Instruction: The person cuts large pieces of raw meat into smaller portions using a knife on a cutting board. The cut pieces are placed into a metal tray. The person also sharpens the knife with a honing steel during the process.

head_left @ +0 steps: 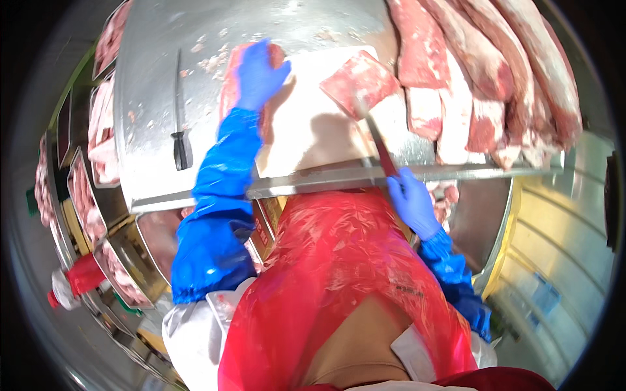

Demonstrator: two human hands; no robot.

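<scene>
A long piece of meat (229, 91) is covered by the left hand (259, 75), thumb spread apart, at the left side of the white board (287, 143). A knife (379, 144) is gripped in the right hand (412, 203), its blurry blade pointed at a flat piece of meat (358, 75) on the board.

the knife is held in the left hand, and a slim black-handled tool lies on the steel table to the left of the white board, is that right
Not quite: the head view shows the knife in the right hand. The slim black-handled tool does lie on the steel table to the left of the white board.
</scene>
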